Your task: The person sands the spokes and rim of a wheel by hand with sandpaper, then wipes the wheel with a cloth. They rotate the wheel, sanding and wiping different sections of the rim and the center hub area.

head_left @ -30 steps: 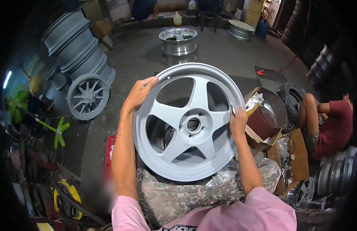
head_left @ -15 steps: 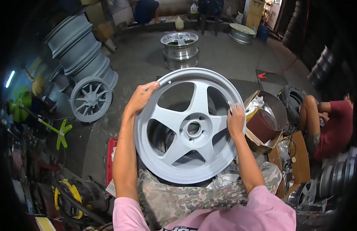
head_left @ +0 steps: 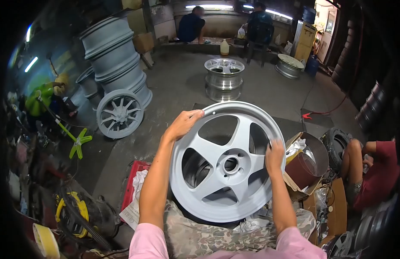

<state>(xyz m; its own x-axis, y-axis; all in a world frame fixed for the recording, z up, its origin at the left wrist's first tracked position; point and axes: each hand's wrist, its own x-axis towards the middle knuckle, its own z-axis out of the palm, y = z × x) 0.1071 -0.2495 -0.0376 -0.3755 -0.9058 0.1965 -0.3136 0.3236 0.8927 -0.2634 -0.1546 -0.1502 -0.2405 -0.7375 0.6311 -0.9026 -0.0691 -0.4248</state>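
A light grey five-spoke wheel rim (head_left: 202, 151) stands tilted before me, over the camouflage cloth on my lap. My left hand (head_left: 185, 123) grips its upper left edge, thumb on the lip near a small white spot. At the rim's right inner edge is my right hand (head_left: 275, 156), its fingers bent and partly blurred; what they hold, if anything, I cannot make out. Dark openings show between the spokes, and several small holes surround the centre bore.
Stacked grey rims (head_left: 116, 56) rise at the left beside a multi-spoke rim (head_left: 120, 114). Shiny rims (head_left: 224, 77) stand ahead. A box with a brown roll (head_left: 300, 166) lies right, near a person in red (head_left: 377, 177). Two people sit at the back. A vacuum (head_left: 94, 216) is lower left.
The view has tilted up and shifted, so the scene appears lower and the back wall shows more. My right hand has shifted slightly along the rim's inner edge; my left keeps its grip.
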